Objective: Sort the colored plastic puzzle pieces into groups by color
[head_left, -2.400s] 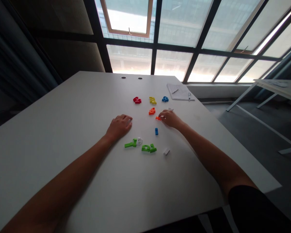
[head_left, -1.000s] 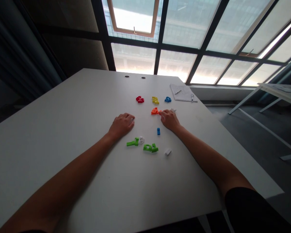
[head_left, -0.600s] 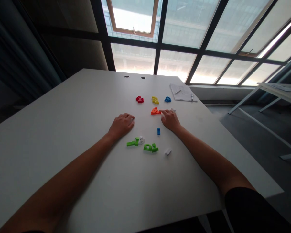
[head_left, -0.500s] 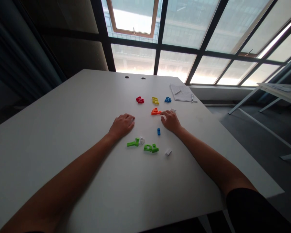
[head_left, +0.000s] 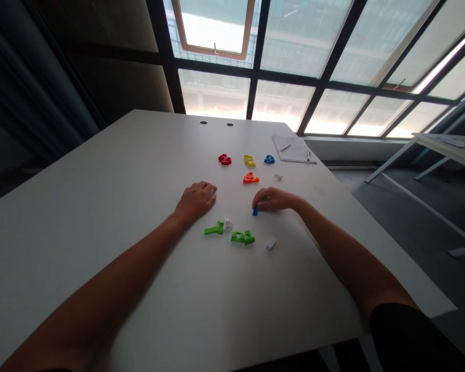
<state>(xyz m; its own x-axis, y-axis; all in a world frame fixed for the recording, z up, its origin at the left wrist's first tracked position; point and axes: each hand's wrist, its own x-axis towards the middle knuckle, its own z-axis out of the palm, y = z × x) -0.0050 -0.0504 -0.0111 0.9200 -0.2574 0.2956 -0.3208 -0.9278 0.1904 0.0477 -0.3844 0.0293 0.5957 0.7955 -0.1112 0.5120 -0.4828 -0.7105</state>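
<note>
My right hand (head_left: 273, 199) pinches a small blue block (head_left: 254, 212) between thumb and fingertips at the tabletop, hiding its upper part. My left hand (head_left: 196, 199) rests on the table, fingers loosely curved and thumb apart; a pale patch shows between them, and I cannot tell whether it is table. Nearer me lie a green piece (head_left: 213, 228) touching a white piece (head_left: 228, 225), a group of green pieces (head_left: 242, 237) and a white block (head_left: 270, 244). Beyond my right hand are orange pieces (head_left: 250, 179) and a small white piece (head_left: 278, 176).
Farther back on the white table (head_left: 166, 155) sit red pieces (head_left: 225, 159), yellow pieces (head_left: 249, 160) and blue pieces (head_left: 269, 159) in a row. Paper sheets (head_left: 292, 150) with pens lie near the right edge. Another table (head_left: 449, 147) stands at right, beyond a floor gap.
My right hand has come back towards me from beside the orange pieces and taken hold of the small blue block. The left hand stays in place.
</note>
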